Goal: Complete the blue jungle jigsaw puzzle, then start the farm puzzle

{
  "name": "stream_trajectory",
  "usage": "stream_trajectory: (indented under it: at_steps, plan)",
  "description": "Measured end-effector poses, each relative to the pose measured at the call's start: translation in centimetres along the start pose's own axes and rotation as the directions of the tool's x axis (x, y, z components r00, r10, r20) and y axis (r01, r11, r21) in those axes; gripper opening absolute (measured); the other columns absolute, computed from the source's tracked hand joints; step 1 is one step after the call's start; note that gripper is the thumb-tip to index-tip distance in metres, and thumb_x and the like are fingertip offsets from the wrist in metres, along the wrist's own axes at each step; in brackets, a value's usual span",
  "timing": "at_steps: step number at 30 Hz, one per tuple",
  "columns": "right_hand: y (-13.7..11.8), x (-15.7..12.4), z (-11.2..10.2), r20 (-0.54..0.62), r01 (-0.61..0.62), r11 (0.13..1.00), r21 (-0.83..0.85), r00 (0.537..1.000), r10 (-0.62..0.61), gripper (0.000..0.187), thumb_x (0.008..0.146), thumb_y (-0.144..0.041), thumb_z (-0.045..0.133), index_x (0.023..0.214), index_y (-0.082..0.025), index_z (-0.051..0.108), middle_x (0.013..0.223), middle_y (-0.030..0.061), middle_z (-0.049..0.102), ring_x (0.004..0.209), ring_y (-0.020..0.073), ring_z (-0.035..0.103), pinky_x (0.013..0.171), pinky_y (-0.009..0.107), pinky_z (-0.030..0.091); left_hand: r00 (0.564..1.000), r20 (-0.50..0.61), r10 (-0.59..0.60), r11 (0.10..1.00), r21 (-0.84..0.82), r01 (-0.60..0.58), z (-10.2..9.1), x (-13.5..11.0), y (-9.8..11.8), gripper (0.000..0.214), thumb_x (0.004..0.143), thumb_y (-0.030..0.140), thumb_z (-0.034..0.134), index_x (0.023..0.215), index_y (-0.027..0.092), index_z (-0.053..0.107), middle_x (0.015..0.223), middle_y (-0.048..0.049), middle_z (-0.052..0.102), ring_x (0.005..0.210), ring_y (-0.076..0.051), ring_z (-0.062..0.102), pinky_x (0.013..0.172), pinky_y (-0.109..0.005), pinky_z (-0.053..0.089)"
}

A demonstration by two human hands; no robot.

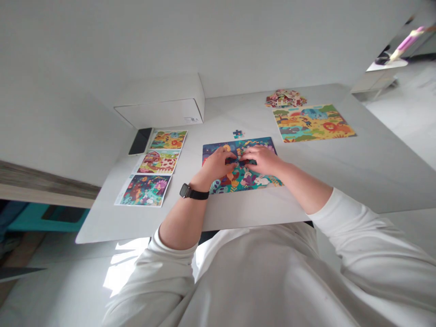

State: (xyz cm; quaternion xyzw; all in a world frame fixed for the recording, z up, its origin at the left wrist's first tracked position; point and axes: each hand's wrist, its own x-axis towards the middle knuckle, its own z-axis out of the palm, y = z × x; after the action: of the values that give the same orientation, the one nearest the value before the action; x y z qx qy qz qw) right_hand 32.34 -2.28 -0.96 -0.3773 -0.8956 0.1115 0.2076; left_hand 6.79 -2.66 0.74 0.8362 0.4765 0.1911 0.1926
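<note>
At the far left of the table (357, 163) a dark phone (140, 141) lies flat. Just right of it, three picture cards run in a column toward the person: a yellow card (168, 139), a red barn card (158, 161) and a dark forest card (145, 190). Behind them stands a white box (163, 102).

The left hand (218, 163), with a black watch (185, 191) on its wrist, reaches in from the near left. Its fingers are bent and their tips press down on the middle of the night-forest puzzle (245, 178).

The puzzle lies flat in the centre of the table, directly in front of the person. Its long axis runs left to right, roughly parallel with the near table edge, and its bottom edge with the white rabbits faces the person. Just beyond its far edge sits a small blue loose piece (237, 133).

The right hand (262, 160) mirrors the left, knuckles up and fingers curled onto the puzzle. The two hands' fingertips nearly meet over a dark patch in the middle. Whether either hand pinches a piece there or only presses on the surface cannot be told. The hands cover the puzzle's centre, leaving its corners and near edge in view.

Farther right and back lies a pile of pieces (285, 98), and just in front of it a finished savanna puzzle (311, 121).
</note>
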Motion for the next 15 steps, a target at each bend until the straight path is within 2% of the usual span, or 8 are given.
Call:
stream_trajectory:
  at_steps: [7,15]
  plan:
    - [0.06,0.09,-0.32,-0.008,0.021,1.000,0.022,1.000,-0.021,0.027,0.094,-0.024,0.073,0.118,-0.026,0.085,0.124,0.0102,0.082,0.117,0.0311,0.073,0.107,0.047,0.052,1.000,0.003,-0.024,1.000,0.014,0.024,-0.06,-0.09,0.31,0.036,0.091,0.037,0.079,0.124,0.023,0.081,0.122,-0.0108,0.069,0.104,-0.025,0.069,0.097,-0.036,0.056]
    - [0.37,0.09,-0.01,-0.025,-0.003,1.000,0.025,1.000,0.004,0.026,0.091,-0.023,0.076,0.115,-0.025,0.086,0.126,0.0110,0.081,0.119,0.0320,0.074,0.109,0.048,0.052,1.000,0.013,-0.019,0.998,0.061,0.019,0.02,-0.15,0.49,0.036,0.094,0.038,0.076,0.126,0.023,0.080,0.123,-0.0116,0.067,0.107,-0.027,0.070,0.094,-0.036,0.057]
